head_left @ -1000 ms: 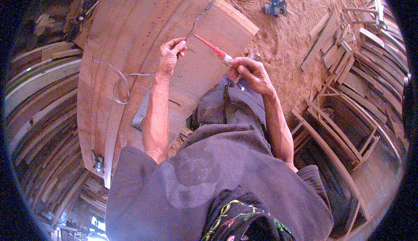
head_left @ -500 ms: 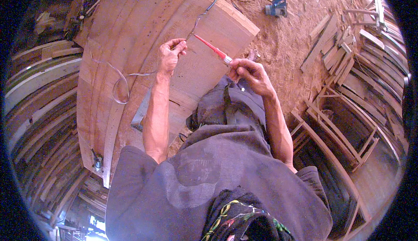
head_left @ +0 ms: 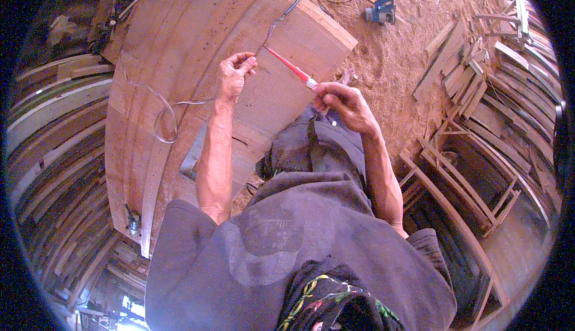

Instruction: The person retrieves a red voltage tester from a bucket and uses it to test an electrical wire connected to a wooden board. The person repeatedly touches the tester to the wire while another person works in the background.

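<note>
My right hand point(head_left: 341, 103) is closed round the handle end of a screwdriver point(head_left: 290, 67) with a long red sleeve on its shaft. Its tip points up and left, meeting or nearly meeting a twisted stretch of thin electrical wire point(head_left: 274, 26). Thumb and fingertips of my left hand point(head_left: 236, 73) pinch this wire near its lower end, just left of the tip. Further up, the wire joins a darker cable at the board's far edge. From behind my left forearm a loop of thin wire point(head_left: 173, 118) trails leftward over the wood.
Below my hands lies a wide wooden board point(head_left: 311, 23) beside larger planks point(head_left: 179, 26). A blue power tool point(head_left: 381, 11) rests on the sawdust-covered ground. Another small tool point(head_left: 133, 220) stands at the left. Wood offcuts point(head_left: 464, 67) and frames point(head_left: 461, 175) are on the right, stacked timber point(head_left: 60, 151) on the left.
The screwdriver and my right hand have shifted very slightly to the left. My left hand keeps its pinch on the wire.
</note>
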Action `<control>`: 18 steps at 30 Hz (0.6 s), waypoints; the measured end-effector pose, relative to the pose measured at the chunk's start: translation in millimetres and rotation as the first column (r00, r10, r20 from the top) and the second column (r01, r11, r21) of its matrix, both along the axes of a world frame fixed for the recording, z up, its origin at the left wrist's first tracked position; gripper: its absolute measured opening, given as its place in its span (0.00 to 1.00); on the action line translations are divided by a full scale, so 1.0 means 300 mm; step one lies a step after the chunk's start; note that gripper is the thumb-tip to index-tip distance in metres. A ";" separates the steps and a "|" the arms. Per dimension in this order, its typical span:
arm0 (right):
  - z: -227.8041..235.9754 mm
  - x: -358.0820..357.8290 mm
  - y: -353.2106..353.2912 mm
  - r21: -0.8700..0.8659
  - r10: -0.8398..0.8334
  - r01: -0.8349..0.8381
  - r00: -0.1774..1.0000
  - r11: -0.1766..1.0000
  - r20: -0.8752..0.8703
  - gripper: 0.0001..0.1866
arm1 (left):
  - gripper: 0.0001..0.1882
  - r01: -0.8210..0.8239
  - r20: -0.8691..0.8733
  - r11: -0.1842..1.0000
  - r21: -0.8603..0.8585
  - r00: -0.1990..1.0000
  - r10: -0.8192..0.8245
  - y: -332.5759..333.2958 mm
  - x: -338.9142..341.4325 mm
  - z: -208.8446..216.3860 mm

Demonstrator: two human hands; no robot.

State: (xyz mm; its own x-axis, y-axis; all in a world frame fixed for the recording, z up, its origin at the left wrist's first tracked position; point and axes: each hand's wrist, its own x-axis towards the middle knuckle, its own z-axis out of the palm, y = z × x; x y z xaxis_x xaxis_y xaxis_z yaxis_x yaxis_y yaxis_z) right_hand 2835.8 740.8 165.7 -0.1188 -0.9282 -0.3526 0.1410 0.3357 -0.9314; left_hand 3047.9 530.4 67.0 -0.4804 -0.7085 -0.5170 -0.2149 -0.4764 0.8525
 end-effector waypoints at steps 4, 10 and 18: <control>-0.024 -0.004 0.020 0.004 -0.070 0.069 0.993 0.998 0.093 0.15 | 0.12 0.058 0.025 0.998 -0.039 0.998 -0.057 -0.008 0.000 0.004; -0.084 -0.017 0.026 -0.071 -0.116 0.147 0.938 0.987 0.327 0.17 | 0.10 0.020 -0.021 1.000 0.017 1.000 -0.020 -0.015 -0.007 0.028; -0.118 -0.021 0.037 -0.065 -0.129 0.178 0.878 0.982 0.461 0.17 | 0.10 0.041 -0.035 0.999 0.018 0.999 -0.040 -0.024 -0.009 0.033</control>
State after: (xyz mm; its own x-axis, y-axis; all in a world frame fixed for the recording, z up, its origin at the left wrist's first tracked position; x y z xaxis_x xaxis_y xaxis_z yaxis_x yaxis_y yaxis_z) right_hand 2829.5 752.0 130.4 -0.1127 -0.9450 -0.3069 0.5970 0.1825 -0.7812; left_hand 3045.3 523.0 76.9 -0.5261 -0.6785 -0.5126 -0.2052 -0.4837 0.8508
